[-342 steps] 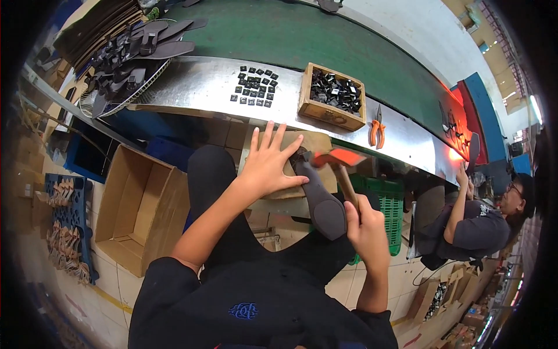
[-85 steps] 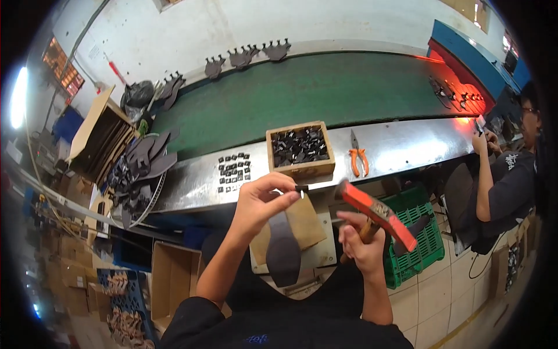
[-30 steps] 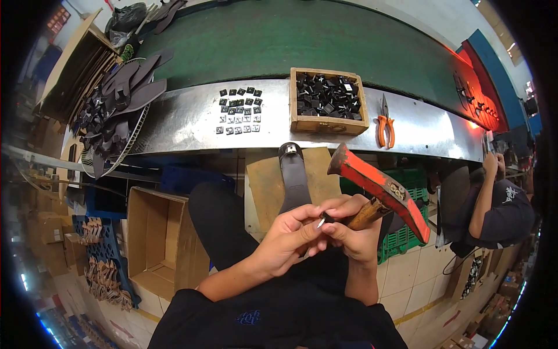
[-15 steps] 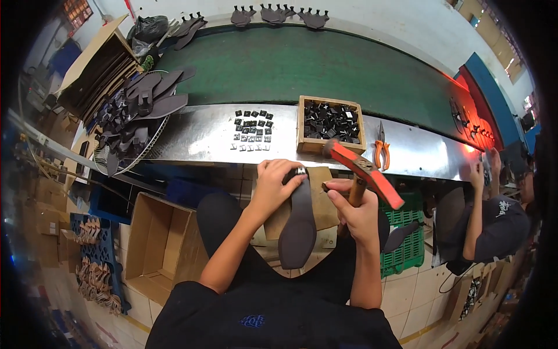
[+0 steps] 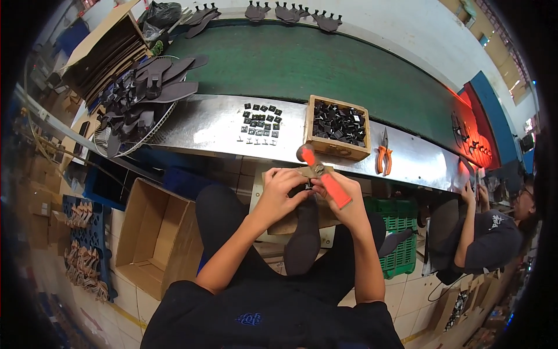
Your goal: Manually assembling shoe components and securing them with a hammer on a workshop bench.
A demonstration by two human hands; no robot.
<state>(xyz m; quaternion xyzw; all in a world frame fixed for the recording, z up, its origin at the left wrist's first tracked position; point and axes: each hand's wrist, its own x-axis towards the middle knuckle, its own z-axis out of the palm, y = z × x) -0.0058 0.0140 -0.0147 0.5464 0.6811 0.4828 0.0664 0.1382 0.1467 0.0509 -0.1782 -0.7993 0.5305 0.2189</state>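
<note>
A long dark grey sandal sole (image 5: 301,253) lies between my knees, its heel end toward me, on a brown pad (image 5: 326,217). My left hand (image 5: 279,195) is closed on the sole's far end. Right beside it, the fingertips of my right hand (image 5: 349,203) are pinched together at that same end, and a small piece there is mostly hidden by fingers. The same right hand keeps a hammer (image 5: 333,187) with a red and dark head; its head stands above the fingers, while the handle is hidden.
On the metal ledge lie rows of small black square pieces (image 5: 261,121), a wooden box (image 5: 340,149) of similar pieces and orange-handled pliers (image 5: 383,158). A basket of soles (image 5: 154,134) stands left, a cardboard box (image 5: 142,244) below, a green crate (image 5: 401,259) right. A co-worker (image 5: 488,238) sits at far right.
My right hand has moved left to the sole's far end, bringing the small piece and the hammer along. My left fingers have shifted on the sole, and the view has tilted slightly.
</note>
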